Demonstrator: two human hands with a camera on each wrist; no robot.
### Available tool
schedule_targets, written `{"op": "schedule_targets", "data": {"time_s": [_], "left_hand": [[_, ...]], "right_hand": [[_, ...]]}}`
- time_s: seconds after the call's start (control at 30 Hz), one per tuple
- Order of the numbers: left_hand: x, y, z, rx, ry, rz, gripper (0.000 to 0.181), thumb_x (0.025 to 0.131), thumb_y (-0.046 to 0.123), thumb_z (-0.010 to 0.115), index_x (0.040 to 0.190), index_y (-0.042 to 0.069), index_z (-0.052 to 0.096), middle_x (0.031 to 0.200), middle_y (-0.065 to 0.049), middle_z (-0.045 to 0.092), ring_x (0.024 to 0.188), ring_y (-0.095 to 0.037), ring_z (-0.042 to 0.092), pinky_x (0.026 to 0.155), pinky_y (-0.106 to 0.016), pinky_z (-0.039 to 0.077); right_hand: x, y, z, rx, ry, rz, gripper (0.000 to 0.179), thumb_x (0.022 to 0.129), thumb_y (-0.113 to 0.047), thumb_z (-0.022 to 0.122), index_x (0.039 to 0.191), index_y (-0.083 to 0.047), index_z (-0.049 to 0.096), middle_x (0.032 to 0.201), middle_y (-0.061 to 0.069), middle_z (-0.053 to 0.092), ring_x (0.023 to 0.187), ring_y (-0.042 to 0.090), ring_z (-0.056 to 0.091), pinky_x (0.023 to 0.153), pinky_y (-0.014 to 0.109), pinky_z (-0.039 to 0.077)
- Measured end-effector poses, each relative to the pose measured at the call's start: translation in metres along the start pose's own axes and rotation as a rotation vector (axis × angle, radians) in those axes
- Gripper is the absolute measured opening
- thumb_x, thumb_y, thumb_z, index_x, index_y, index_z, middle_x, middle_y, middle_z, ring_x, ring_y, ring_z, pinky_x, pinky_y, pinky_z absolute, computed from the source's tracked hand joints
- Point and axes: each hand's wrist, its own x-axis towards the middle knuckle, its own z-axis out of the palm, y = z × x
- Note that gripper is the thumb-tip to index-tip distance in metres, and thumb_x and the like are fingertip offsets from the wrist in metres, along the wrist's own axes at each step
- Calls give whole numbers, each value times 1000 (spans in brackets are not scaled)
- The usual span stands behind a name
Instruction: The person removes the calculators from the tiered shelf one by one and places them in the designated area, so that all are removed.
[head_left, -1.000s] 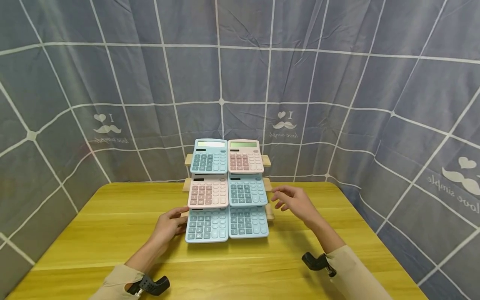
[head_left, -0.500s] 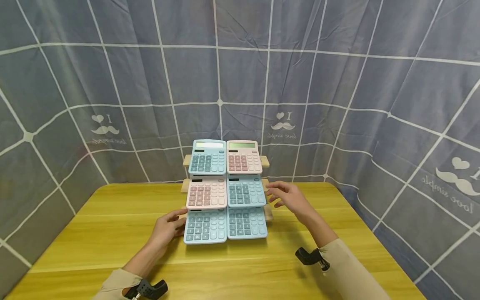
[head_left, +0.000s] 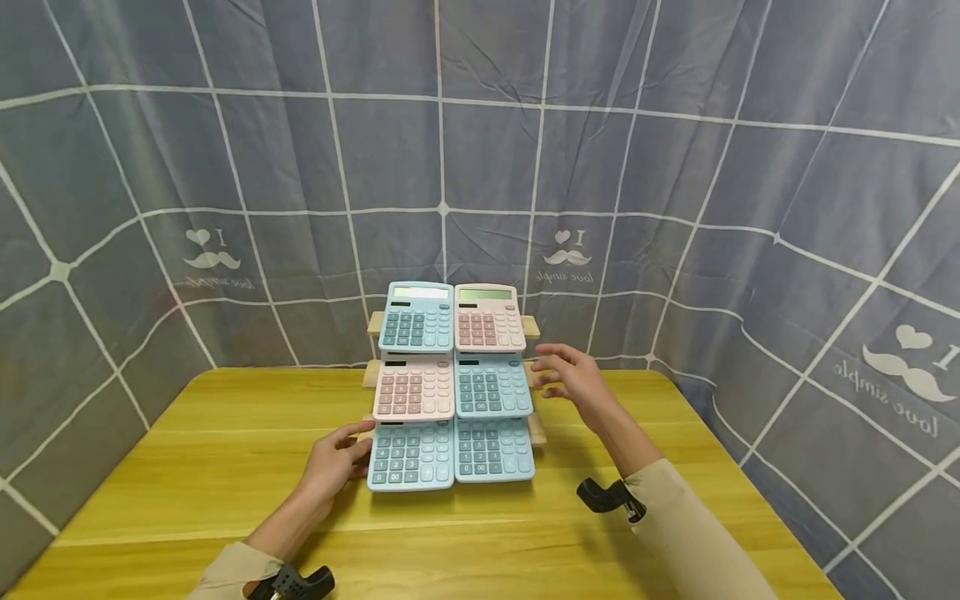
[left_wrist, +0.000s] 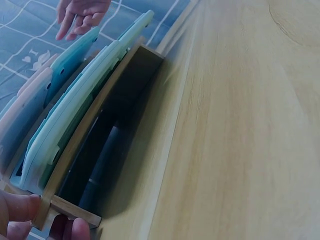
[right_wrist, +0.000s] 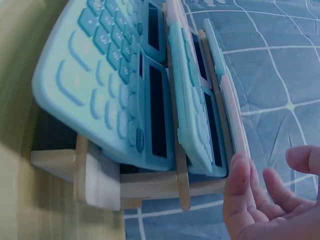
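A tiered wooden stand (head_left: 537, 430) holds several calculators in two columns. In the top row are a blue calculator (head_left: 417, 317) and a pink calculator (head_left: 490, 317); in the middle row, a pink calculator (head_left: 416, 387) and a blue calculator (head_left: 492, 386). The bottom row has two blue ones, a left calculator (head_left: 411, 455) and a right calculator (head_left: 493, 450). My left hand (head_left: 330, 468) pinches the stand's lower left end, its thumb and fingertips on either side of the wood (left_wrist: 75, 210) in the left wrist view. Beside the upper right side, my right hand (head_left: 577, 382) holds nothing, fingers loosely bent.
The stand sits on a yellow wood-grain table (head_left: 480, 550). Behind and at both sides hangs a grey-blue curtain (head_left: 390, 158) with white grid lines. Each wrist wears a black camera mount, such as the right mount (head_left: 611, 497).
My right hand has shifted slightly up and back along the stand's right side. The left hand stays at the lower left end, and the calculators keep their places.
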Motion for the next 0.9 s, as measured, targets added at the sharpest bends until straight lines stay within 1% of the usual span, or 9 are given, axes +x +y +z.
{"op": "schedule_targets", "data": {"time_s": [0.1, 0.27, 0.47, 0.57, 0.63, 0.77, 0.9], "left_hand": [[-1, 0, 0, -1, 2, 5, 38, 103, 11, 55, 140, 4, 57, 112, -17, 59, 87, -17, 63, 71, -29, 58], [-2, 2, 0, 3, -2, 21, 38, 103, 11, 55, 140, 3, 57, 109, -16, 60, 85, -16, 63, 69, -29, 58], [-3, 2, 0, 14, 4, 21, 38, 103, 12, 54, 140, 4, 57, 107, -16, 60, 85, -16, 62, 68, -28, 57], [-2, 2, -1, 13, 7, 15, 38, 103, 13, 55, 140, 4, 57, 107, -15, 60, 84, -16, 62, 67, -28, 57], [-2, 2, -1, 8, 4, 15, 38, 103, 13, 55, 140, 4, 56, 107, -15, 60, 84, -16, 62, 67, -28, 57], [-3, 2, -1, 3, -7, 17, 39, 103, 13, 55, 141, 4, 56, 106, -14, 58, 84, -16, 61, 68, -29, 57], [-2, 1, -2, 1, -15, 14, 39, 103, 14, 56, 141, 4, 55, 107, -13, 53, 85, -16, 60, 68, -28, 57]], "right_hand": [[3, -2, 2, 26, 17, 20, 42, 101, -23, 57, 139, -7, 54, 121, 21, 62, 96, 35, 67, 74, 33, 57], [9, -3, 5, 35, 34, 38, 42, 103, -22, 54, 142, -8, 52, 119, 18, 62, 86, 24, 67, 71, 31, 56], [18, -3, 8, 31, 30, 32, 42, 103, -22, 55, 142, -9, 51, 119, 19, 61, 88, 26, 67, 71, 30, 56], [23, -2, 9, 24, 33, 26, 42, 103, -23, 56, 143, -11, 52, 122, 20, 59, 89, 28, 66, 70, 31, 55], [26, -2, 11, 32, 35, 26, 43, 102, -22, 57, 143, -11, 52, 124, 23, 58, 88, 28, 65, 68, 31, 54], [30, -2, 11, 47, 40, 31, 44, 102, -22, 58, 143, -11, 51, 124, 23, 58, 83, 26, 65, 65, 31, 52], [33, -1, 13, 82, 41, 43, 45, 100, -19, 61, 144, -12, 51, 122, 22, 62, 84, 22, 69, 69, 29, 57]]}}
